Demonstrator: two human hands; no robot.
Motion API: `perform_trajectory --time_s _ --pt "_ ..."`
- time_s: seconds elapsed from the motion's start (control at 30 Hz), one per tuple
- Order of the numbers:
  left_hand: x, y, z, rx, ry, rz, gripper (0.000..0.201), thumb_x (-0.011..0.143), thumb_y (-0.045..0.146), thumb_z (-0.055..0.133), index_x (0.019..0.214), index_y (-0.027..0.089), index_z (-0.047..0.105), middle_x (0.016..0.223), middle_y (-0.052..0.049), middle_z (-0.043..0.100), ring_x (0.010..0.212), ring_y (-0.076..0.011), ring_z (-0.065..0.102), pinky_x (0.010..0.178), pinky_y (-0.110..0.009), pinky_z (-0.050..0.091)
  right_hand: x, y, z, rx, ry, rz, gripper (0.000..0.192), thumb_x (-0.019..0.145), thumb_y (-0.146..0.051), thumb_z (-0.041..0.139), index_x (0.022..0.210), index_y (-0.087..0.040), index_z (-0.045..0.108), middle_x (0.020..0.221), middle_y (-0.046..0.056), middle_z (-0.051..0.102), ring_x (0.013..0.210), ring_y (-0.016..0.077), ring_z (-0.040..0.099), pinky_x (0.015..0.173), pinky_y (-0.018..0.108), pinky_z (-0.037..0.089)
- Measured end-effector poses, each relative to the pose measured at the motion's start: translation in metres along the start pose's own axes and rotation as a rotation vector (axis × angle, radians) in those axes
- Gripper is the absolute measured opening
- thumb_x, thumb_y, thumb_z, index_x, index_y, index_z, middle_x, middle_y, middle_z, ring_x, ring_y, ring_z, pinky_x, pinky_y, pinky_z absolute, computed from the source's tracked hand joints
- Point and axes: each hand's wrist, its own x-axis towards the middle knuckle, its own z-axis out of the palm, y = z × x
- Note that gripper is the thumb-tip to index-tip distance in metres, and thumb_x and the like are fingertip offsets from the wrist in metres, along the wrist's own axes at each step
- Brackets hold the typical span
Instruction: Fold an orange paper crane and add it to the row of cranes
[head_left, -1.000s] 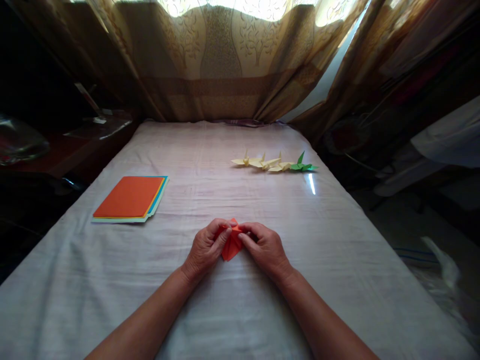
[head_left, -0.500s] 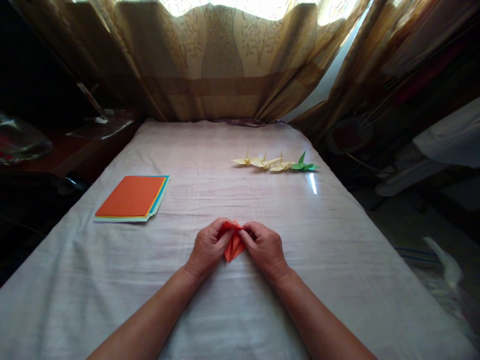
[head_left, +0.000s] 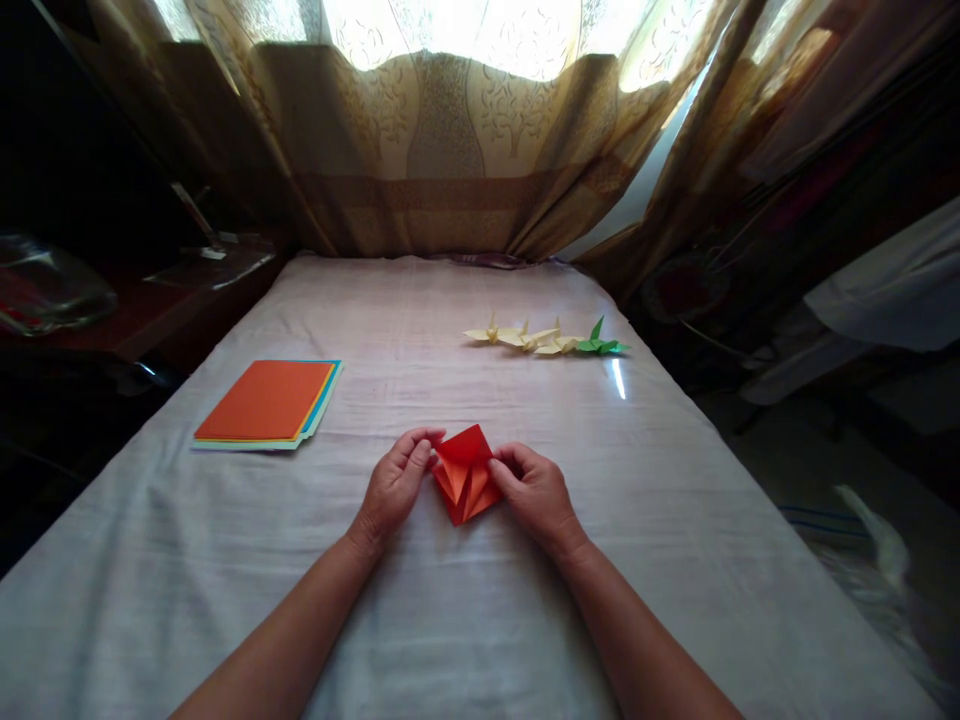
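A small piece of red-orange origami paper (head_left: 466, 475) is held between my two hands, folded into a diamond with its inner creased flaps showing and its top corner raised. My right hand (head_left: 536, 490) pinches its right side, thumb in front and fingers behind. At the left corner, my left hand (head_left: 397, 480) has its fingertips closed together against the paper's edge, with the thumb just beside it. The parts of the fingers behind the paper are hidden.
A stack of coloured paper sheets (head_left: 266, 400), orange on top, lies to the left. Towards the far right, several cream paper cranes (head_left: 525, 338) and a green paper crane (head_left: 600, 342) stand in a row on the pale cloth (head_left: 390, 620). Behind hangs a patterned curtain (head_left: 442, 130).
The red-orange paper has been spread from a narrow, covered shape into a wider diamond. My left hand has drawn left, its thumb off the paper's front. The view has tilted up slightly.
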Motion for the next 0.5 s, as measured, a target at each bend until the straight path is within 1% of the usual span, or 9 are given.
perform_trajectory --time_s 0.03,0.1,0.2,0.27,0.37,0.5 --pt "0.0007 -0.0002 -0.0013 -0.011 0.022 -0.025 0.045 0.088 0.056 0.053 0.104 0.016 0.065 0.108 -0.01 0.07 0.1 -0.022 0.066 0.082 -0.032 0.056 0.0007 0.001 -0.0008 0.039 -0.005 0.01 0.02 0.079 -0.037 0.056 0.074 -0.021 0.066 0.067 0.0 0.068 0.061 0.0152 0.061 0.058 0.025 0.048" --pt "0.0015 -0.0003 -0.0021 -0.004 0.044 -0.054 0.047 0.086 0.058 0.054 0.1 0.016 0.067 0.097 -0.008 0.071 0.089 -0.0202 0.068 0.074 -0.029 0.056 0.0018 0.0033 -0.0015 0.102 -0.011 0.026 0.02 0.078 -0.038 0.057 0.074 -0.02 0.065 0.067 0.0 0.067 0.06 0.015 0.061 0.057 0.024 0.048" --pt "0.0021 0.0011 -0.0009 0.029 0.033 -0.047 0.042 0.081 0.055 0.061 0.093 0.016 0.07 0.081 -0.004 0.071 0.076 -0.0177 0.067 0.068 -0.026 0.054 0.0026 0.0061 -0.0018 0.148 -0.01 0.033 0.021 0.077 -0.039 0.058 0.074 -0.02 0.065 0.065 0.0 0.067 0.059 0.0146 0.06 0.056 0.024 0.048" --pt "0.0023 0.0027 0.0003 0.041 0.015 -0.036 0.038 0.08 0.053 0.063 0.09 0.016 0.072 0.08 -0.003 0.072 0.074 -0.0175 0.066 0.07 -0.026 0.054 0.0028 0.0066 -0.0019 0.153 -0.008 0.026 0.02 0.077 -0.038 0.059 0.074 -0.019 0.065 0.066 0.0 0.067 0.06 0.0146 0.06 0.056 0.024 0.048" --pt "0.0024 0.004 0.0009 0.055 -0.006 -0.022 0.036 0.081 0.05 0.062 0.088 0.016 0.073 0.085 -0.005 0.074 0.078 -0.0184 0.067 0.073 -0.026 0.053 0.0026 0.006 -0.0022 0.137 -0.01 0.014 0.02 0.077 -0.038 0.058 0.073 -0.02 0.065 0.065 -0.001 0.066 0.06 0.0146 0.059 0.056 0.024 0.048" --pt "0.0024 0.0035 -0.0011 0.073 -0.011 -0.013 0.036 0.082 0.05 0.062 0.086 0.016 0.073 0.085 -0.005 0.074 0.077 -0.0187 0.066 0.071 -0.026 0.053 0.0026 0.0049 -0.0023 0.127 -0.013 0.012 0.02 0.077 -0.038 0.058 0.072 -0.02 0.065 0.065 0.0 0.067 0.059 0.0149 0.059 0.057 0.025 0.049"
